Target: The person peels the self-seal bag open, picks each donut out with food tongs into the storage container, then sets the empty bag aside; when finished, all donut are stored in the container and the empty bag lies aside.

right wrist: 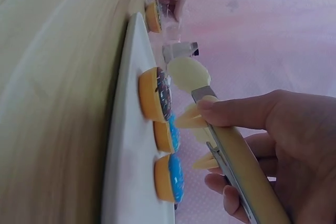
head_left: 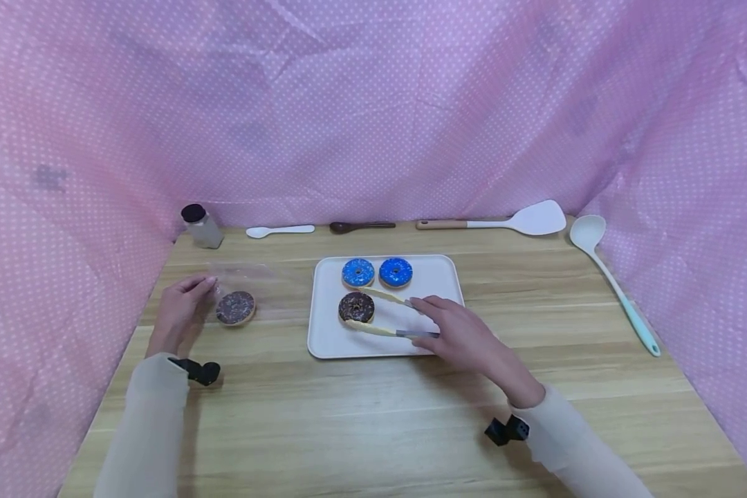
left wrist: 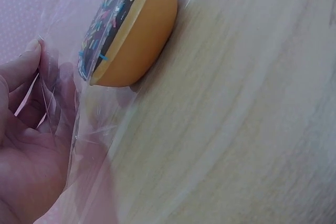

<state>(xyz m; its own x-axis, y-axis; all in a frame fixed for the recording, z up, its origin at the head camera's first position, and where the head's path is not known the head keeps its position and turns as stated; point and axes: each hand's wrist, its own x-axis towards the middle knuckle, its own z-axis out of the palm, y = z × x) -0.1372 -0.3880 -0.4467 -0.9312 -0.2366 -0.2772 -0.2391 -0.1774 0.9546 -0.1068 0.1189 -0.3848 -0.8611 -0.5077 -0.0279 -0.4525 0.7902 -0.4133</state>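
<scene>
Gripping a pair of tongs (head_left: pixel 386 315), the right hand (head_left: pixel 467 337) is reaching from the near right across the near edge of the white tray (head_left: pixel 438 277), fingers curled round the handle end; the tongs' long axis is running leftward away from the grip, their two cream tips spread on either side of the chocolate doughnut (head_left: pixel 356 307), which is lying flat on the tray just beyond the fingertips; whether the tips are touching it the pictures are not showing plainly; two blue doughnuts (head_left: pixel 376 272) are sitting side by side farther from the grip, toward the tray's far edge, leaving bare tray to the right of them and bare wooden table (head_left: pixel 361 422) on the near side of the wrist; the left hand (head_left: pixel 180 315) is resting well apart to the left, near the table's left edge, its thumb and fingers pinching the rim of a clear plastic bag (left wrist: pixel 68 103); inside the bag, just right of that pinch, a second chocolate doughnut (head_left: pixel 235 308) is lying flat, sprinkled top facing up; the bag is stretching away from the fingers toward the tray; along the far edge of the table, well beyond both grips, a dark-capped jar (head_left: pixel 202 226), a white spoon (head_left: pixel 280 230), a dark spoon (head_left: pixel 361 226) and a white spatula (head_left: pixel 504 222) are lying, and a white ladle (head_left: pixel 613 280) is lying along the right side, its handle pointing toward the near edge.
</scene>
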